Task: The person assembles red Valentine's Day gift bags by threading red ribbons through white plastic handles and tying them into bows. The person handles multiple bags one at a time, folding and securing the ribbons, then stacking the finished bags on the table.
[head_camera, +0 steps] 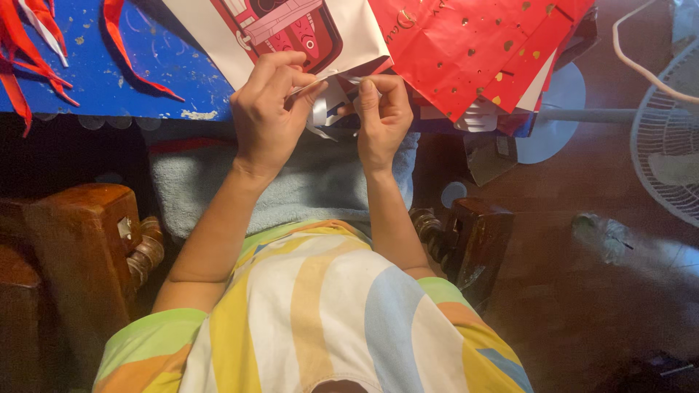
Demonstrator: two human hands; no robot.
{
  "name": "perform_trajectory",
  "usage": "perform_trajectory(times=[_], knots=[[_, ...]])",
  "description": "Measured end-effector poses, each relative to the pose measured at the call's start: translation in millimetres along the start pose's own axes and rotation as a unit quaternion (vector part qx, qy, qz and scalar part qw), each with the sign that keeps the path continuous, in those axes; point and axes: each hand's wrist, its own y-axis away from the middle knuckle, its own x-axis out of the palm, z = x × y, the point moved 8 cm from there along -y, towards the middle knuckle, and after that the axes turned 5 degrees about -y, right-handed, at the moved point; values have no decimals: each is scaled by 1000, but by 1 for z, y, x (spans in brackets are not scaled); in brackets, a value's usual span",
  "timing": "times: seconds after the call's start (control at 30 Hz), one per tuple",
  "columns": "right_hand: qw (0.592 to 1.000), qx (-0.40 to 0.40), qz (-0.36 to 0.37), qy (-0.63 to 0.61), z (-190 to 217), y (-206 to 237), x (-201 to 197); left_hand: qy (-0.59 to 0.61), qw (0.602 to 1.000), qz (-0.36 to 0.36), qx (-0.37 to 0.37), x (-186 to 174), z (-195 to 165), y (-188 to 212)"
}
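- Head view: the left hand (271, 109) and right hand (382, 113) meet at the near edge of the blue-topped table (109, 80), both pinched shut on a narrow silvery-white ribbon strip (324, 105).
- The strip's long axis runs left to right between the two pinches, with a curl hanging toward the person; both hands are equally close to it.
- Just beyond the fingers lies a white paper bag with a red printed panel (284, 29); to its right, a glossy red gift bag with gold spots (473, 51).
- Far left, loose red ribbon strips (29, 51) sit well apart.
- A pale towel (320, 182) covers the lap; a white fan (666, 138) stands right.
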Motion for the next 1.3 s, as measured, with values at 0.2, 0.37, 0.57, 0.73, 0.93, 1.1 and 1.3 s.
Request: perform_trajectory(times=[0.2,0.37,0.57,0.73,0.93,1.1,1.3], knots=[[1000,-10,-14,-13,3,1,-1,-18,999,-10,29,-1,-4,2],[999,-15,-36,-27,3,0,-5,-20,999,-11,30,-1,-4,3],[996,-21,-38,-78,5,-1,-6,-27,999,-16,37,-1,-4,3],[992,-17,-60,-113,5,-3,-12,-18,999,-18,29,-2,-3,3],[985,-19,-68,-159,5,-4,-17,4,1000,-12,21,-4,-3,2],[982,-33,-58,-179,6,-4,-19,11,1000,-2,-11,-3,3,2],[985,-31,-37,-167,4,-3,-18,58,998,2,-19,-3,7,2]])
